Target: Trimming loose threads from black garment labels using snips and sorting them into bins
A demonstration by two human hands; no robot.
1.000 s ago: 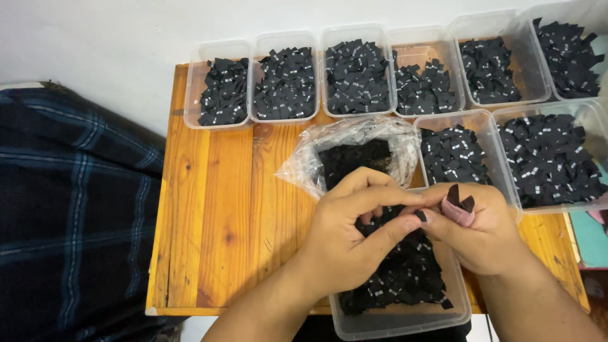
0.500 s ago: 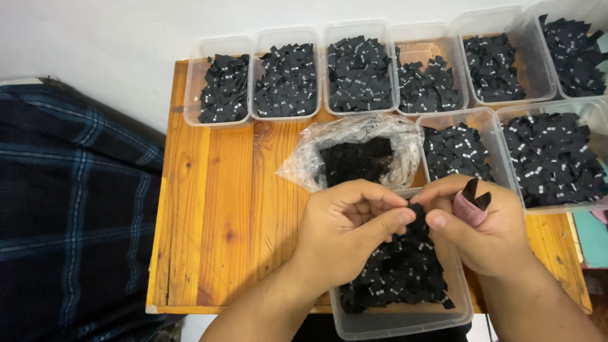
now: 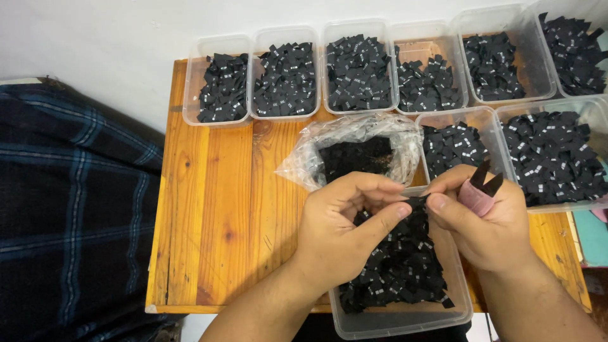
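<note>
My left hand (image 3: pixel 345 228) and my right hand (image 3: pixel 487 218) meet over a clear plastic tub (image 3: pixel 459 310) full of small black fabric labels (image 3: pixel 399 266). Both pinch one black label (image 3: pixel 416 201) between thumb and fingers. In my right hand there is also a small pair of snips with a pink handle and black blades (image 3: pixel 479 188), pointing up and away. Just beyond the hands lies an open clear plastic bag (image 3: pixel 354 149) holding more black labels.
A wooden table (image 3: pixel 221 209) carries a back row of several clear tubs (image 3: pixel 286 79) of black labels, and two more tubs at the right (image 3: pixel 551 158). A dark plaid cloth (image 3: pixel 69 209) lies left of the table. A white wall is behind.
The two hands have drawn slightly apart and lifted a little, the label now stretched between the fingertips; the snips have tilted more upright.
</note>
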